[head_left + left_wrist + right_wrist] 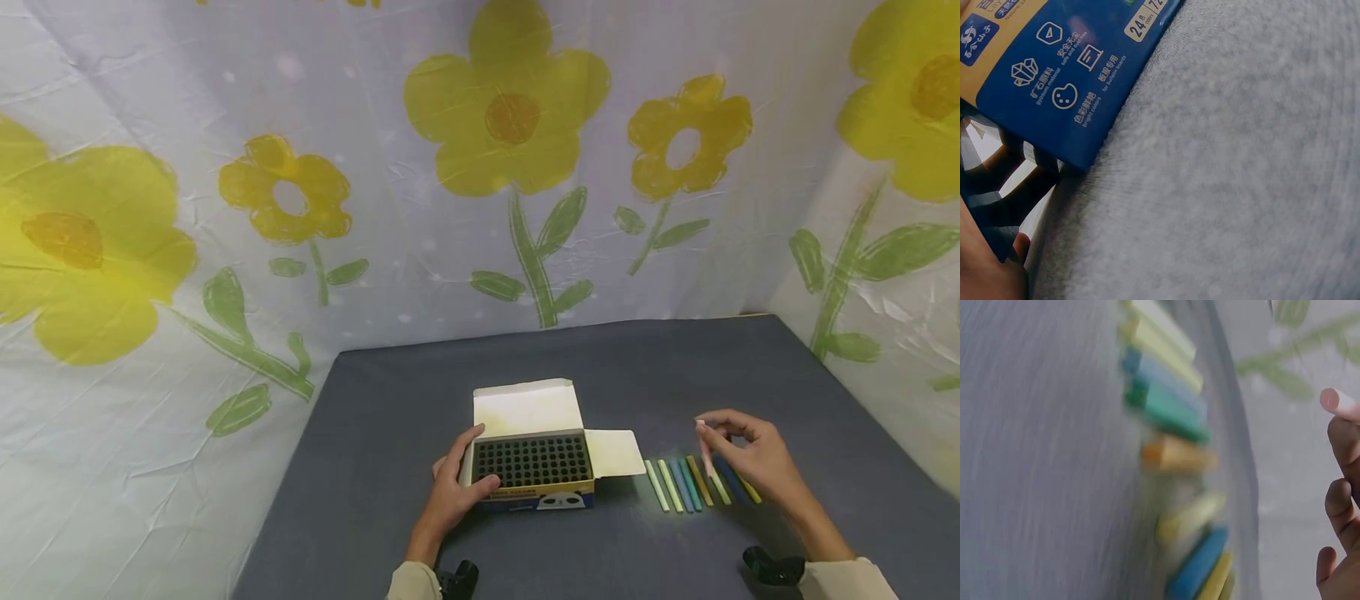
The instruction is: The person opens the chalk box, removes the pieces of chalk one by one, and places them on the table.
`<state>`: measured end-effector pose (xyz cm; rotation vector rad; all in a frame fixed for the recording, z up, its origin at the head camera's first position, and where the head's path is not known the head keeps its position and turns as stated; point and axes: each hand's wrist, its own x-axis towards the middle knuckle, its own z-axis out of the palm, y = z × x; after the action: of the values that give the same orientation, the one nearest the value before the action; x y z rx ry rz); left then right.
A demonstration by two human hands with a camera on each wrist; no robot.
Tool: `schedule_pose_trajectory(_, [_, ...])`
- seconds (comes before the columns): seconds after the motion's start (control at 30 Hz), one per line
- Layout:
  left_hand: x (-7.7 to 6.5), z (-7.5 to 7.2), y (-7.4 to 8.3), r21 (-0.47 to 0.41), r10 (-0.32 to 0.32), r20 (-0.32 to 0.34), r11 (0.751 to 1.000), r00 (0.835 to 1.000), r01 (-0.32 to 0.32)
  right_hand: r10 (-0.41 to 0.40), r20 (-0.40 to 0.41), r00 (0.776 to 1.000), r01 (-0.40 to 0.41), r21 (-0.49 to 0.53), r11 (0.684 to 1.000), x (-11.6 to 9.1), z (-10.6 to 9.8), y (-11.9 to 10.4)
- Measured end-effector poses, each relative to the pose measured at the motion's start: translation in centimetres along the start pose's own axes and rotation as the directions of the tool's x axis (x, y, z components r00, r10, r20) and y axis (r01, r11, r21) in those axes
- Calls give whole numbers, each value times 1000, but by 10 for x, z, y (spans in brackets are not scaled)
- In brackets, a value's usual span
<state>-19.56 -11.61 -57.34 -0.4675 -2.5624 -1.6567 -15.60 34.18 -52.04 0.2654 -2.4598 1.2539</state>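
My right hand (753,454) pinches a pink chalk stick (705,448) between thumb and fingertips, above a row of chalk. In the right wrist view, the end of that pink chalk (1330,400) sticks out past the fingertips. At the left of an open chalk box (573,493), my left hand (453,483) grips its side, thumb over the front rim. Inside the box is a dark insert (532,460) full of small round holes. The left wrist view shows the printed blue box side (1079,81) and part of the left hand (985,262).
Chalk sticks in white, yellow, blue, green and orange, such as the green chalk (691,485), lie side by side right of the box. The box's lid (525,408) stands raised at the back, and a side flap (615,452) reaches toward the chalk. Everything rests on a dark grey tabletop (360,467).
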Motion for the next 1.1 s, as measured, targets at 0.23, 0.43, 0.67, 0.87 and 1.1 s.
schedule_pose_trajectory(0.23, [1, -1, 1, -6, 1, 4, 1000, 1000, -1, 88, -8, 996, -89, -99, 991, -10, -24, 24])
schedule_pose_trajectory(0.43, [1, -2, 1, 8, 28, 13, 1000, 1000, -28, 118, 9, 993, -116, -96, 989, -16, -37, 34])
schedule_pose_trajectory(0.67, [1, -1, 0, 11, 27, 7, 1000, 1000, -27, 161, 46, 986, -156, -109, 982, -20, -49, 40])
schedule_pose_trajectory(0.87, [-1, -1, -2, 16, 25, 1, 1000, 1000, -25, 207, 94, 974, -193, -136, 972, -21, -55, 50])
schedule_pose_trajectory(1.1, [0, 0, -1, 16, 17, 3, 1000, 1000, -17, 279, 144, 950, -250, -190, 950, -22, -56, 58])
